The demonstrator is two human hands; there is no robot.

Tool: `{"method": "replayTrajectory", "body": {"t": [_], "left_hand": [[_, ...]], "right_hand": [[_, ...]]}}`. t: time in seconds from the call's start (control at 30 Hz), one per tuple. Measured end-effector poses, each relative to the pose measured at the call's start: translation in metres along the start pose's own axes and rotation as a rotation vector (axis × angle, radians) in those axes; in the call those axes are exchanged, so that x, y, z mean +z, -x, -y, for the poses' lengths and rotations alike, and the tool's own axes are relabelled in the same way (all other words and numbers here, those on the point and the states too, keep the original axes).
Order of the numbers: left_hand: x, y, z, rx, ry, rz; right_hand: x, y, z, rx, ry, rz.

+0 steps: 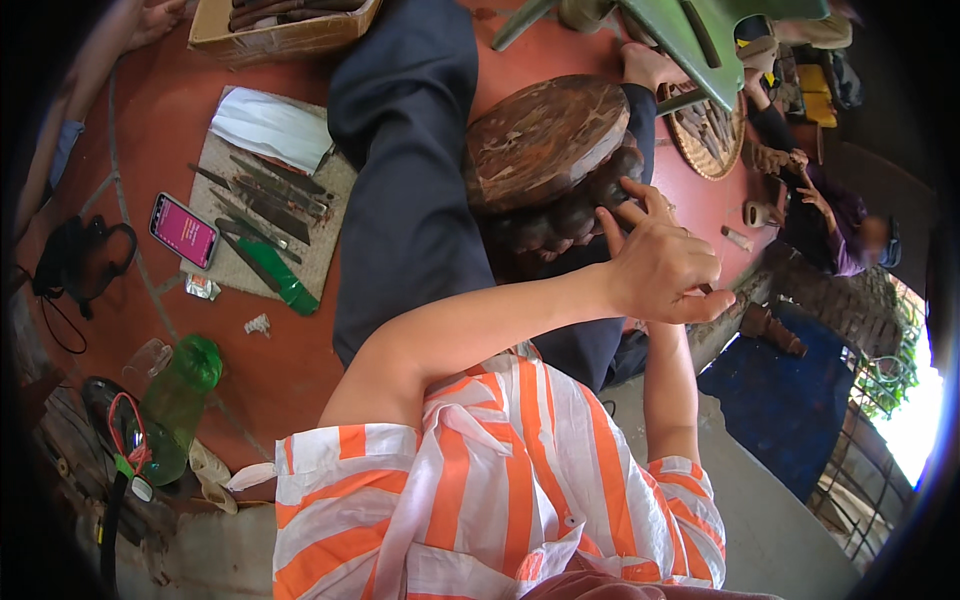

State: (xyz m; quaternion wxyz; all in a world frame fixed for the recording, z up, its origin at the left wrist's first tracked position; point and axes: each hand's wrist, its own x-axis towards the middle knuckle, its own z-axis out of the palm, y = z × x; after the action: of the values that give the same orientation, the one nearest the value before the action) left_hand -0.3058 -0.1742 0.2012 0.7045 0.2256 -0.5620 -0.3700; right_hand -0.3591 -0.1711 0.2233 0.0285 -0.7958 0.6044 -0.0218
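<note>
A thick wooden piece (540, 140) with a flat brown face and dark, rounded knobs rests between my legs. My left hand (665, 262) is at its near right side, with the forearm crossing in front of me. Its fingers are curled, and a small dark bit shows by the thumb; what it holds is too small to name. Two fingertips lie at the dark knobs, but the overlap hides which hand they belong to. My right hand is mostly hidden behind the left; only its forearm (670, 390) shows plainly.
Left of my leg, a mat (325, 245) bears several chisel-like blades (270, 205) and a white cloth (270, 128). Nearby are a phone (183, 230), a green bottle (180, 400) and a cardboard box (280, 35). A green plastic chair (690, 50), a woven basket (708, 130) and another person (830, 225) are at right.
</note>
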Motion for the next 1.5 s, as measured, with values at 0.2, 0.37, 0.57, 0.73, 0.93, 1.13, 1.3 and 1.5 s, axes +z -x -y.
{"method": "replayTrajectory", "body": {"t": [0.2,0.37,0.57,0.73,0.93,1.13,1.3,1.5], "left_hand": [[0.008,0.000,0.005,0.142,0.003,0.080],[0.013,-0.007,0.001,0.249,-0.017,0.257],[0.002,-0.033,-0.011,0.169,0.029,0.261],[-0.030,-0.088,0.016,-0.012,-0.016,0.159],[-0.069,-0.102,0.022,-0.127,-0.368,0.294],[-0.079,-0.095,0.015,-0.247,-0.383,0.274],[-0.093,-0.080,0.013,-0.448,-0.425,0.308],[-0.096,-0.078,0.008,-0.522,-0.452,0.299]], "right_hand": [[0.003,-0.002,-0.023,0.011,-0.156,-0.038],[-0.009,-0.006,-0.021,0.091,-0.310,-0.040],[0.005,-0.004,-0.053,-0.172,-0.504,-0.099],[0.028,-0.003,-0.090,-0.087,-0.817,0.061],[0.036,-0.028,-0.071,-0.187,-0.825,0.132],[0.046,-0.029,-0.084,-0.375,-0.801,0.048],[0.050,-0.036,-0.082,-0.442,-0.793,0.038],[0.060,-0.036,-0.088,-0.424,-0.791,-0.044]]}}
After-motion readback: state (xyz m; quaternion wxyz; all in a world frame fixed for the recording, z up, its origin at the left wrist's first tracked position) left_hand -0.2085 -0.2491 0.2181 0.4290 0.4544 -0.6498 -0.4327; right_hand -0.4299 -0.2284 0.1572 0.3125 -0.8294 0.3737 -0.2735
